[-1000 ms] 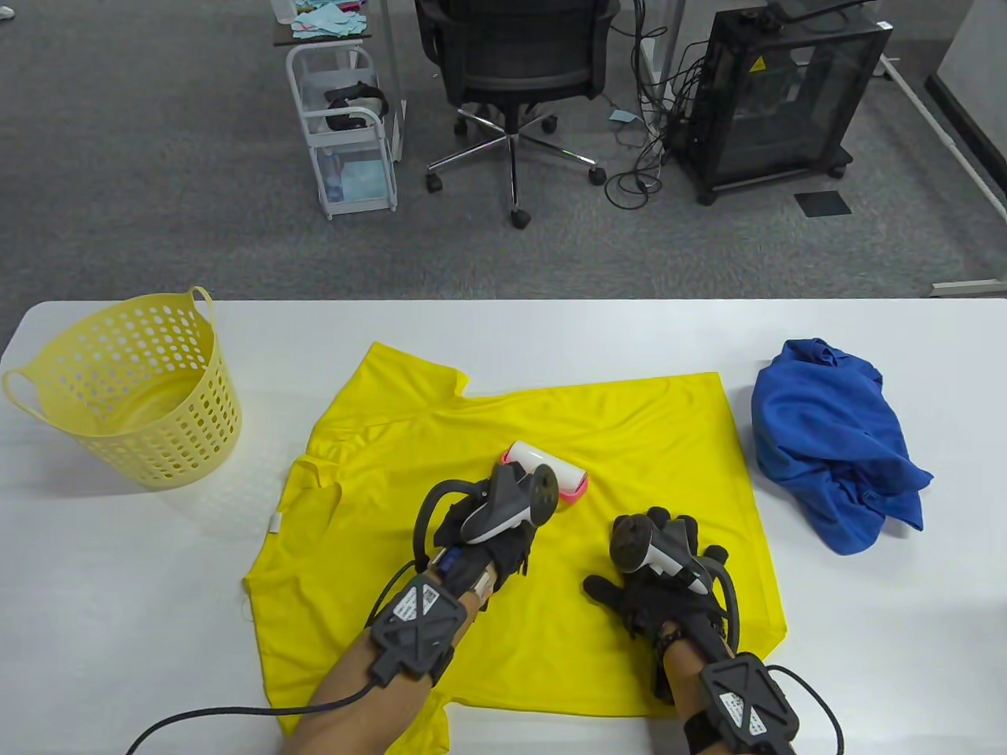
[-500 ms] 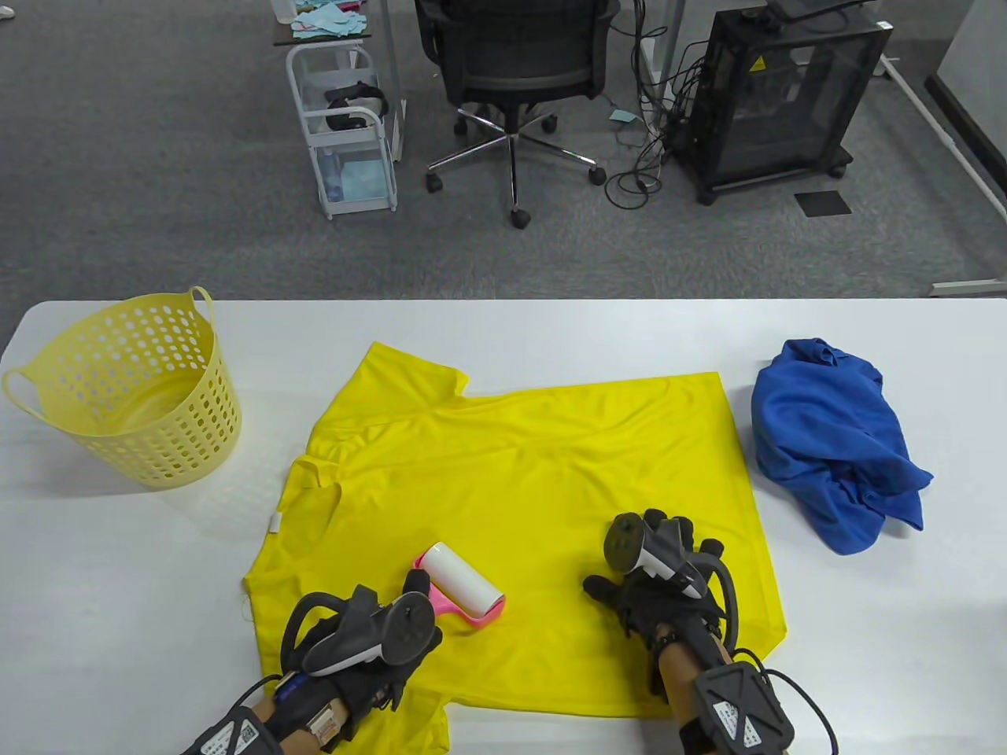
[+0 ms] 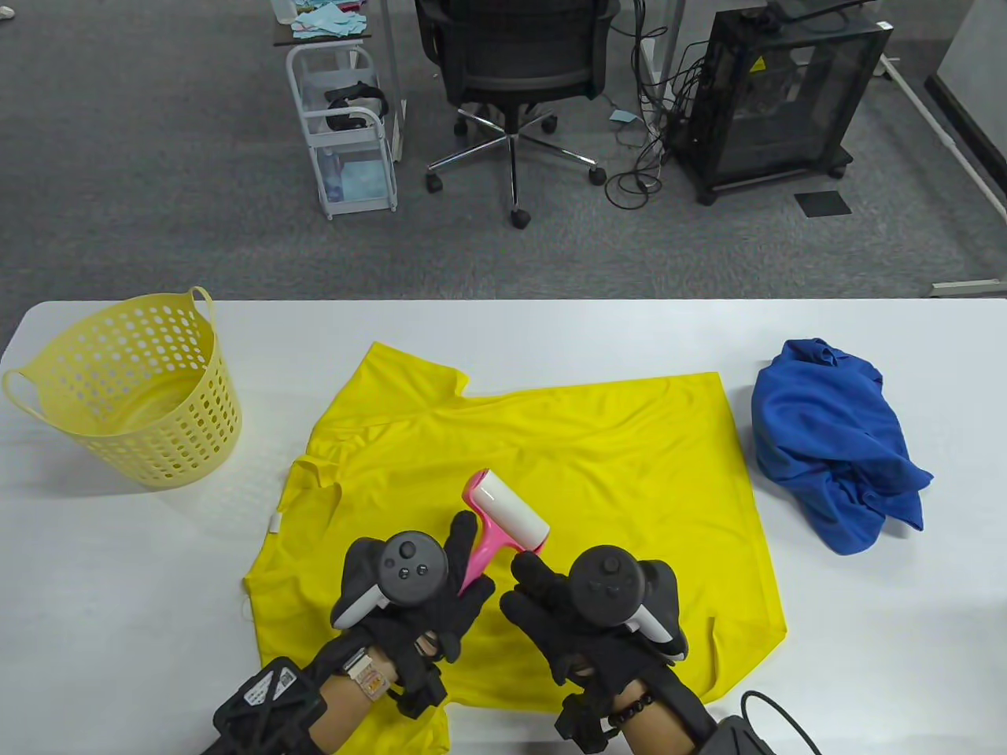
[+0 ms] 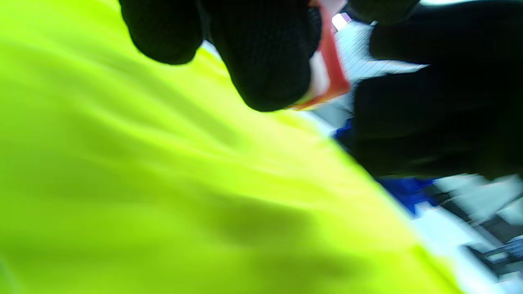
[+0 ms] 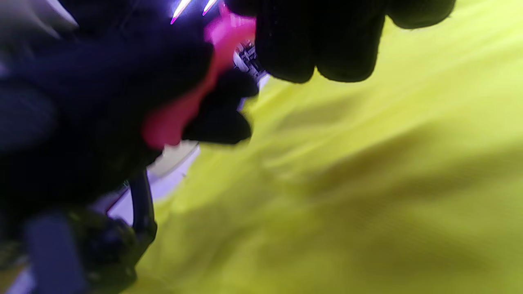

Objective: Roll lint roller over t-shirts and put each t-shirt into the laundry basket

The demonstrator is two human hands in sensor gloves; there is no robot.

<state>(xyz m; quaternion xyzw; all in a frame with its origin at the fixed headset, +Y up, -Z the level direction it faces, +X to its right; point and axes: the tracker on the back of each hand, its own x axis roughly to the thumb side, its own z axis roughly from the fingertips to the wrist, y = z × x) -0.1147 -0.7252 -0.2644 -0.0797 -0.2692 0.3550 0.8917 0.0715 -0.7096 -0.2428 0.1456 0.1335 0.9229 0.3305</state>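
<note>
Lint roller (image 3: 503, 525) sits in the left hand (image 3: 409, 598), down near the front edge of the yellow t-shirt (image 3: 551, 440). The left fingers (image 3: 464, 543) wrap round its pink handle. The white sticky drum is at the far end, and it seems to be on the cloth or just above it. I cannot tell which, because both wrist views are blurry.

The long pink handle points away from the person and leans a little to the right. The drum lies crosswise at its tip. So the roller is out in front of the left hand, and most of the shirt that could be rolled lies farther off, past the drum.

The right hand (image 3: 590, 621) is just beside the roller, on its right. Its fingers are loosely bent and its fingertips (image 3: 525, 568) come very near the handle. It may be touching the handle, but I do not see it holding anything.

The yellow t-shirt is spread flat in the middle of the table (image 3: 503, 322). The laundry basket (image 3: 126, 385) stands well apart at the far left, and I see no shirt in it. A crumpled blue t-shirt (image 3: 834, 440) waits at the right. I think the next push should go away from the person, along the handle's line.
</note>
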